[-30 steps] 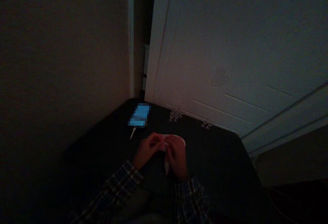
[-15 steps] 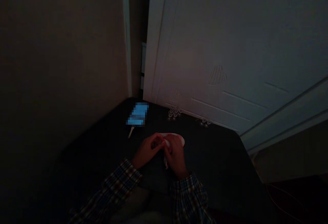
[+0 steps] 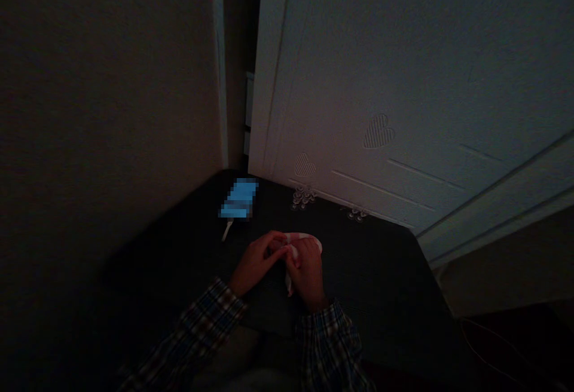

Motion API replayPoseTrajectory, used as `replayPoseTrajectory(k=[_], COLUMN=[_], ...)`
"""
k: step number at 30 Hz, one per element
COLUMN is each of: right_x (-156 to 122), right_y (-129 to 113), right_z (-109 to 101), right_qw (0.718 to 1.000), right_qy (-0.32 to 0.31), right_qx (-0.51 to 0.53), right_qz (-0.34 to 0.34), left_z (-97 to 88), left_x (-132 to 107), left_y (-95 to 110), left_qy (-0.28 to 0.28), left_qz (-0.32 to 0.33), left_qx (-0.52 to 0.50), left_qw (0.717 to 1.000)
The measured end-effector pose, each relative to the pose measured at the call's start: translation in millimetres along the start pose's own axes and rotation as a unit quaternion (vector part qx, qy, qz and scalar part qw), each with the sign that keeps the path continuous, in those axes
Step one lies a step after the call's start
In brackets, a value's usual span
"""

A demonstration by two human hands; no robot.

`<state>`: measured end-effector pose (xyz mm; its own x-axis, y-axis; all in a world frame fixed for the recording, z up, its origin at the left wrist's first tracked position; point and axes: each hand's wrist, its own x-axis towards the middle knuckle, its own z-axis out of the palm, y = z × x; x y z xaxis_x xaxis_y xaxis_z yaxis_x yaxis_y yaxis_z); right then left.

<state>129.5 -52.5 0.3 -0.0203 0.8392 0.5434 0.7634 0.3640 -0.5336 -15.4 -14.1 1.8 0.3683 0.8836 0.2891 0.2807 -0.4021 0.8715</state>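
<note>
A soft pink-and-white piece that looks like cloth point(image 3: 289, 284) is gathered between my two hands above the dark tabletop. My left hand point(image 3: 255, 263) is curled, its thumb and fingertips pinching the piece on the left. My right hand point(image 3: 309, 272) is closed round the right side, fingers bent over it. The hands' tips nearly meet in the middle. A rounded pale edge shows beyond the right knuckles, and a narrow white end hangs below between the hands. The room is dim, and my fingers hide much of the piece, so its exact kind is unclear.
A lit phone point(image 3: 240, 199) with a white cable point(image 3: 227, 230) lies at the back left of the dark table point(image 3: 381, 296). Small round shiny pieces sit in two clusters point(image 3: 303, 198) along the back edge, against a white panel point(image 3: 403, 69) with heart reliefs. A brown wall point(image 3: 112, 81) stands left.
My hands stay almost in place. A little more of the pink-and-white piece shows above and between my fingers. The view has shifted slightly.
</note>
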Motion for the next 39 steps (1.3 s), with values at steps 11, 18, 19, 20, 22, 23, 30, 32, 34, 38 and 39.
replayPoseTrajectory(k=[11, 18, 19, 20, 22, 23, 30, 32, 34, 38, 39], right_x=[-0.2, -2.3, -2.1, -1.8, -0.8, -0.3, 0.9, 0.5, 0.4, 1.6, 2.0], right_y=[-1.5, 0.6, 0.2, -0.3, -1.7, -2.5, -7.2, -7.1, -6.6, -6.6, -6.9], right_z=[-4.8, -5.8, -6.1, -6.4, -7.0, -7.4, -9.7, -9.2, -8.2, -5.9, -5.6], right_qw=[1.000, 1.000, 1.000, 1.000, 1.000, 1.000, 0.999, 0.999, 0.999, 0.999, 0.999], right_qy=[0.001, 0.005, 0.004, 0.005, 0.011, 0.013, 0.004, -0.007, -0.013, -0.014, -0.015], right_qx=[0.012, 0.009, 0.009, 0.010, 0.013, 0.016, 0.038, 0.041, 0.042, 0.038, 0.039], right_qz=[-0.004, 0.004, 0.005, 0.005, 0.006, 0.006, 0.003, 0.001, 0.000, 0.005, 0.006], left_z=[-0.4, -2.0, -2.0, -2.0, -2.0, -2.1, -2.2, -2.0, -2.0, -3.0, -3.4], left_x=[0.0, 0.3, 0.2, 0.2, 0.2, 0.2, 0.7, 0.7, 0.8, 0.7, 0.5], left_y=[4.2, 6.9, 7.4, 7.7, 7.9, 7.6, 4.1, 3.8, 3.7, 3.8, 4.0], left_qy=[0.019, 0.017, 0.018, 0.019, 0.023, 0.026, 0.042, 0.039, 0.035, 0.032, 0.033], left_qz=[0.028, 0.027, 0.026, 0.024, 0.022, 0.020, -0.022, -0.030, -0.039, -0.051, -0.054], left_qx=[0.000, -0.001, -0.004, -0.007, -0.014, -0.019, -0.078, -0.098, -0.116, -0.135, -0.135], left_qw=[0.999, 0.999, 0.999, 0.999, 0.999, 0.999, 0.996, 0.994, 0.992, 0.989, 0.989])
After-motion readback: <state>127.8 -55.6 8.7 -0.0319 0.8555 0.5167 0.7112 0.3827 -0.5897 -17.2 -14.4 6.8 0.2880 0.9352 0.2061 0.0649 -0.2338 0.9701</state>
